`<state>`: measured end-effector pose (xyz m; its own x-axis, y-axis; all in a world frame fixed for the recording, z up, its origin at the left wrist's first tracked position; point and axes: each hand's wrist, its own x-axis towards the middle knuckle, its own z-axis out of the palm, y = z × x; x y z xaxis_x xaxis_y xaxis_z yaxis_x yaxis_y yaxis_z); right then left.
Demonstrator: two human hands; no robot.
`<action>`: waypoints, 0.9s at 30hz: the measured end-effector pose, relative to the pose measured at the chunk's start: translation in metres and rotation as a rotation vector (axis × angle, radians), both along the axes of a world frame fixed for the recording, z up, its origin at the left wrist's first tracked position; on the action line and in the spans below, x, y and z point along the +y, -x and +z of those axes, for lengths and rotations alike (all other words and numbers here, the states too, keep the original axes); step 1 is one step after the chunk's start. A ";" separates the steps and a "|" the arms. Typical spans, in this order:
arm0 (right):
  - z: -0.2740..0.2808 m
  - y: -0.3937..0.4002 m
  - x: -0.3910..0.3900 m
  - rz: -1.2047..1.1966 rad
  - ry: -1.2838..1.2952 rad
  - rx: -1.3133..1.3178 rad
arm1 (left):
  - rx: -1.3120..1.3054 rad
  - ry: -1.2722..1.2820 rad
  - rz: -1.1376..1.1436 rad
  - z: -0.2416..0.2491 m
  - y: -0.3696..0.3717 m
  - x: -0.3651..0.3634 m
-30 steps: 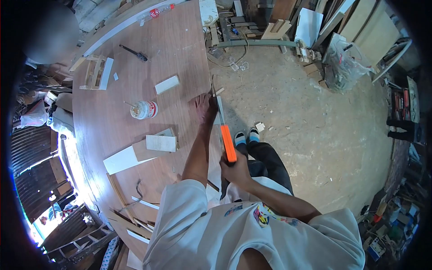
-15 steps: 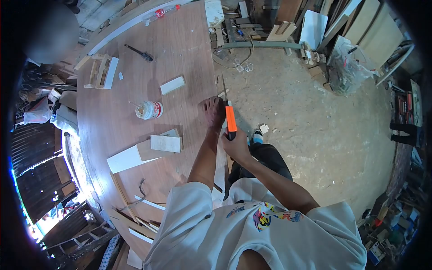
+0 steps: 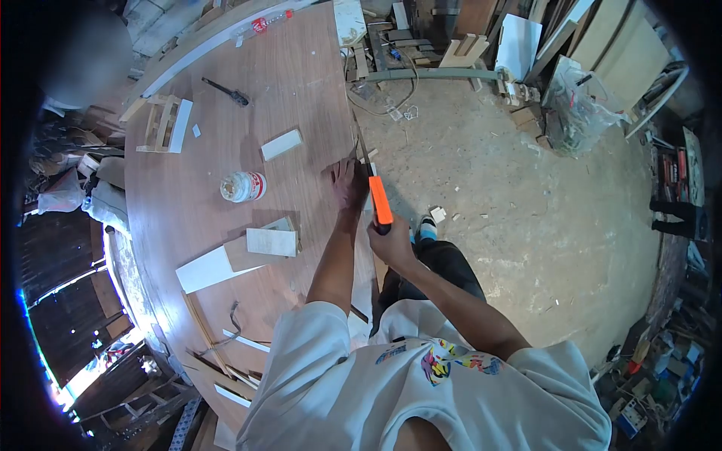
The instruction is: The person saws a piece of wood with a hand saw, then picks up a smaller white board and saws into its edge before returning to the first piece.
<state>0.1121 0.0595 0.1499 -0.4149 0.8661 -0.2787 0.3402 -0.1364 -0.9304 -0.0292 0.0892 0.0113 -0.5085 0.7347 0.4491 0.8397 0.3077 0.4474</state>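
Note:
My right hand is closed round the black lower grip of a handsaw with an orange handle. Its narrow blade points away from me, along the right edge of the wooden table. At that same edge lies my left hand, pressed down beside the saw with its fingers stretched out and apart. Small pale wood bits show just past the fingers and blade; whatever lies under the palm is hidden. A white block sits on the table to the left of this hand.
A glass jar with a red-and-white label stands on the table. Nearer me are stacked white boards. Farther off lie a black tool, a small wooden frame and a plastic bottle. A clear bag stands on the floor.
The view has shifted slightly, so the tabletop things appear a little to the left. The saw has tilted slightly against the table edge; both hands keep their places.

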 end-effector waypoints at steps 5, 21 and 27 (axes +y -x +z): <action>0.027 -0.030 -0.043 0.029 0.011 0.035 | 0.063 0.004 0.043 0.001 0.002 0.003; 0.021 -0.052 -0.061 0.042 0.019 0.078 | -0.128 0.088 0.022 -0.003 0.001 -0.002; -0.009 0.003 -0.005 0.014 -0.009 -0.027 | -0.032 0.072 0.022 0.002 0.000 -0.004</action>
